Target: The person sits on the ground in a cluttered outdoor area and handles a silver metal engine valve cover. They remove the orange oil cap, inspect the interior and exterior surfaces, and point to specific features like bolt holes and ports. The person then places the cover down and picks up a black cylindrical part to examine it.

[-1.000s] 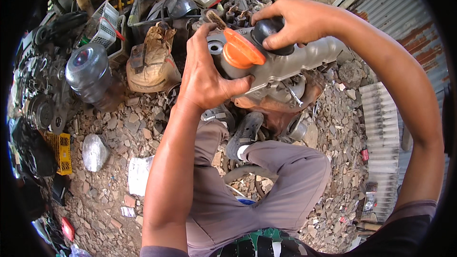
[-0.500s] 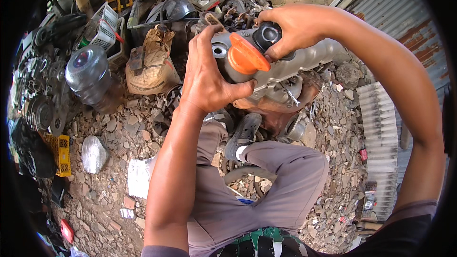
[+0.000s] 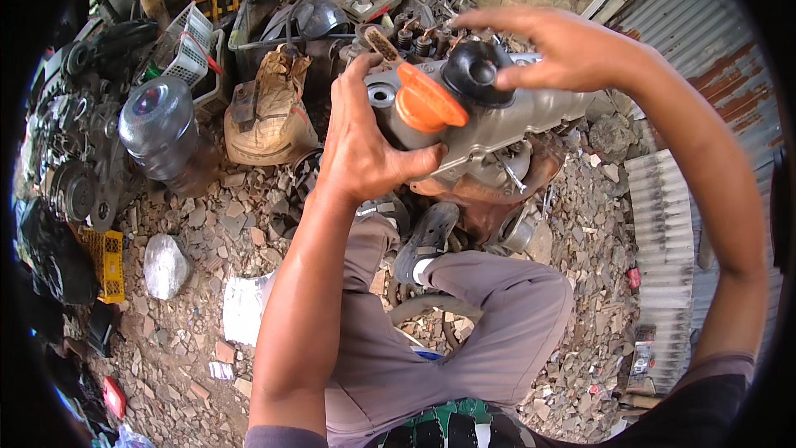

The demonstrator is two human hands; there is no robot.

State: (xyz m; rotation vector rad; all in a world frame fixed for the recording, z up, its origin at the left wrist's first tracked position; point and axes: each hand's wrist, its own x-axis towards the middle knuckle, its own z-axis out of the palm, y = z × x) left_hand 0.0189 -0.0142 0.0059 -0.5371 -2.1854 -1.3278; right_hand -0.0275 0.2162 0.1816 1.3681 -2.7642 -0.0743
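My left hand (image 3: 365, 137) grips the near end of a grey metal engine cover (image 3: 543, 112), thumb along its lower side. An orange cap (image 3: 427, 99) sticks up beside that hand. Just right of it sits a black round part (image 3: 473, 70) on the cover. My right hand (image 3: 555, 54) is loosely spread over the black part, its fingers apart and stretched out, its thumb tip at or near that part. Under the cover is a rusty engine body (image 3: 485, 207), partly hidden.
A heap of engine parts (image 3: 66, 174), a plastic water jug (image 3: 157, 137), a paper sack (image 3: 265, 116) and crates (image 3: 108, 265) lie left and behind. My bent legs (image 3: 489, 299) are below on rubble (image 3: 182, 340). Corrugated sheeting (image 3: 663, 265) stands at the right.
My right hand has loosened from the black part and shifted right, its fingers now stretched out. My left hand has moved slightly down and right but still grips the cover.
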